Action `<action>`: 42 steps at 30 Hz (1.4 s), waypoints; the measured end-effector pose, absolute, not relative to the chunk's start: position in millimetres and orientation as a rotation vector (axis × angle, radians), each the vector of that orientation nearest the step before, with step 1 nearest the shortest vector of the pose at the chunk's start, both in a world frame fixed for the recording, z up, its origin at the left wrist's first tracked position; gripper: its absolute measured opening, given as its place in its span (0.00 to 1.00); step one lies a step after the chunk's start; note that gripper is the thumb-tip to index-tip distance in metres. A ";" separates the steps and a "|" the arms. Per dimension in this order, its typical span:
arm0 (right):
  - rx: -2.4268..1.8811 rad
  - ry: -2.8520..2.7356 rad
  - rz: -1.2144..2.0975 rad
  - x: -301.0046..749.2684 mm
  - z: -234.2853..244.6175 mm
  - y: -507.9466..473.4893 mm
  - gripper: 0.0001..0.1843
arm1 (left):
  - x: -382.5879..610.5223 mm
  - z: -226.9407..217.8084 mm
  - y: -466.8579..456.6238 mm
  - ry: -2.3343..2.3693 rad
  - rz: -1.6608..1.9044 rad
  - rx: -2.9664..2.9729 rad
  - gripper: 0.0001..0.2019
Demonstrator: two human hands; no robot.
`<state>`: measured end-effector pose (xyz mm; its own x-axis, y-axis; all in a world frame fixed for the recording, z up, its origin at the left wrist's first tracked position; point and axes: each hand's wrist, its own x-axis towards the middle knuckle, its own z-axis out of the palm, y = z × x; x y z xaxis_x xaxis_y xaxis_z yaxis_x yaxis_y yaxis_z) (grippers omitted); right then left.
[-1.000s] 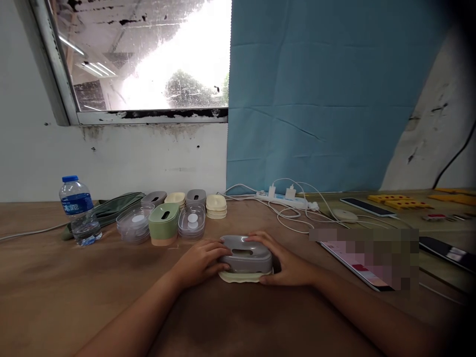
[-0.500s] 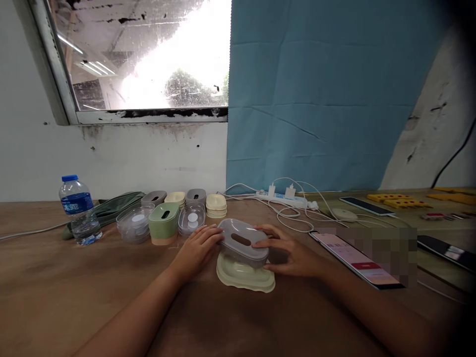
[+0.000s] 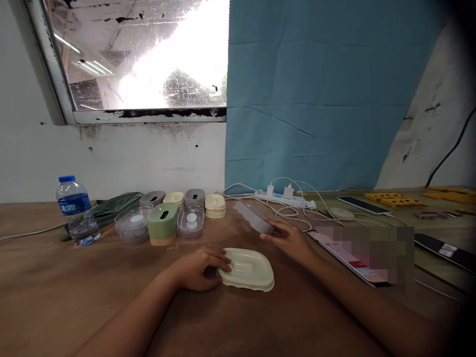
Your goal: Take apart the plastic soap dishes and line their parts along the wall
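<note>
A cream oval base [image 3: 248, 268] lies flat on the brown table in front of me. My left hand [image 3: 199, 267] rests at its left edge, fingers curled onto the rim. My right hand [image 3: 289, 239] holds a grey oval cover [image 3: 253, 217] tilted in the air, behind and to the right of the base.
Along the back stand a water bottle [image 3: 75, 210], clear oval boxes [image 3: 134, 226], a green box [image 3: 162, 224] and stacks of grey and cream lids [image 3: 215, 205]. A power strip with white cables [image 3: 284, 199], phones [image 3: 361, 205] and yellow parts [image 3: 394, 199] lie to the right.
The grey cover sat on the cream base under both hands. My right hand has lifted it off and carried it back and right; my left hand stayed at the base.
</note>
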<state>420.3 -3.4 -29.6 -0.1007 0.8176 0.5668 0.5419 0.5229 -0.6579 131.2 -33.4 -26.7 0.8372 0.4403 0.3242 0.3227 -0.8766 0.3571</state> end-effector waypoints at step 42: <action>-1.124 -1.592 0.553 396.4 -46.2 -13.8 0.20 | 204.3 7.9 118.9 1.926 0.702 2.676 0.19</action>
<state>396.4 -13.8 -46.2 0.0036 0.8728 0.4881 0.3826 0.4497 -0.8071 204.3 118.9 7.9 0.2700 0.8478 0.4565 0.9427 -0.3293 0.0540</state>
